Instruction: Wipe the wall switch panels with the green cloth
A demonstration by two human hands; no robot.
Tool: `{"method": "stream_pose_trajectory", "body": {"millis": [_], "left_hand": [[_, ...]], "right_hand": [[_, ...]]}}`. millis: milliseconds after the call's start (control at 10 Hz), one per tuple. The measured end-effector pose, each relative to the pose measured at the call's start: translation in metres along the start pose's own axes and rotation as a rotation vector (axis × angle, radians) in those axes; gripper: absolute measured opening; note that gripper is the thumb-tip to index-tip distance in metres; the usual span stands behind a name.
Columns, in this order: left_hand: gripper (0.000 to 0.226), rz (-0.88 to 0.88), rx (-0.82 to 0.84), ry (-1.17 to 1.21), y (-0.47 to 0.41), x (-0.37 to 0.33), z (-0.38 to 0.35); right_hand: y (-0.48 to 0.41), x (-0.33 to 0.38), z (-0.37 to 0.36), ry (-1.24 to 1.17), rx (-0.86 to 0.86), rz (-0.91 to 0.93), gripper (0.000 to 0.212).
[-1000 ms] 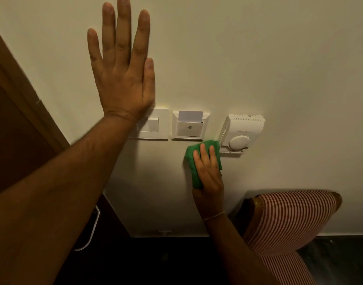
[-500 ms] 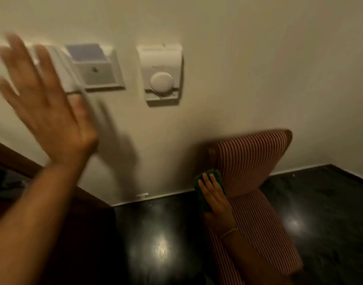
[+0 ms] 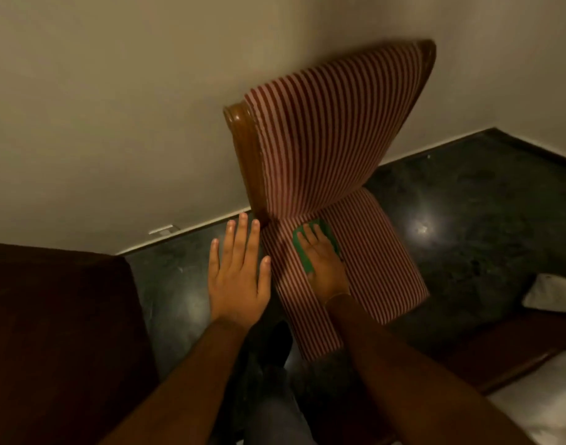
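The green cloth (image 3: 307,252) lies flat on the seat of a red-and-white striped chair (image 3: 336,130), under my right hand (image 3: 323,264), which presses on it with fingers extended. My left hand (image 3: 240,277) hovers flat and empty, fingers apart, beside the chair's left edge, over the dark floor. The wall switch panels are out of view.
The chair's wooden frame (image 3: 246,155) stands against the beige wall (image 3: 114,107). A dark wooden piece of furniture (image 3: 57,332) fills the lower left. A white pillow (image 3: 554,293) and bedding (image 3: 538,399) sit at the right. The floor (image 3: 474,226) is dark and glossy.
The view has swung down from the switch panels to the chair. My right hand carried the cloth down from the wall onto the chair seat. My left hand left the wall and dropped beside the chair.
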State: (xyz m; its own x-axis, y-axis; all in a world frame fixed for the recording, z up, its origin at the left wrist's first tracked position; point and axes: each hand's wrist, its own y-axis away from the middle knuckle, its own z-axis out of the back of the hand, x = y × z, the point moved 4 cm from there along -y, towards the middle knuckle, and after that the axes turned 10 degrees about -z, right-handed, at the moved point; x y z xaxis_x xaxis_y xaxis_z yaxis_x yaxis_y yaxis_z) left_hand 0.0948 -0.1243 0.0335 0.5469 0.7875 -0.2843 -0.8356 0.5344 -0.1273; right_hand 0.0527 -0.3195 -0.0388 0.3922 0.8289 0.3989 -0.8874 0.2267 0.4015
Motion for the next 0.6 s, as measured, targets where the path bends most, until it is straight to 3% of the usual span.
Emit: {"method": "stream_pose_trajectory", "body": {"millis": [200,400,600], "left_hand": [[0.067,-0.005,0.118,-0.027,0.013,0.005,-0.067],[0.069,0.013,0.186,-0.099,0.017,0.012,-0.092],[0.071,0.016,0.242,-0.12,0.022,0.016,-0.086]], "right_hand": [[-0.019,-0.041,-0.045,0.01,0.039,-0.012,0.084],[-0.047,-0.048,-0.086,0.141,0.192,-0.045,0.077],[-0.04,-0.04,-0.092,0.267,0.299,-0.079,0.105]]}}
